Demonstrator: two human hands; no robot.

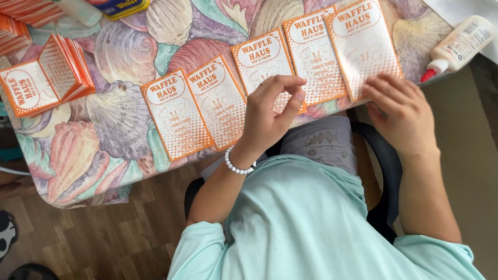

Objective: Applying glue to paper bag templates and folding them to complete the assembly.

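Left hand [270,116]: fingers [290,82] pinched together, thumb against fingertips, raised over the middle card [262,65]; whether anything small sits in the pinch cannot be told. Beaded white bracelet [238,167] on that wrist.

Right hand [402,111]: fingers loosely spread, palm down, fingertips touching the lower edge of the rightmost card [365,46]; holding nothing.

Five orange-and-white printed cards lie flat in an overlapping row along the near edge of the tabletop [124,135], which is covered in a seashell-patterned cloth. The row runs from the leftmost card [175,116] up to the right.

Further left, well apart from the row: a fanned stack of the same cards [49,78]. At the far right edge, a white glue bottle [459,46] with a red tip lies on its side. Person is seated, light green shirt [311,223], wood floor [104,238] beneath.
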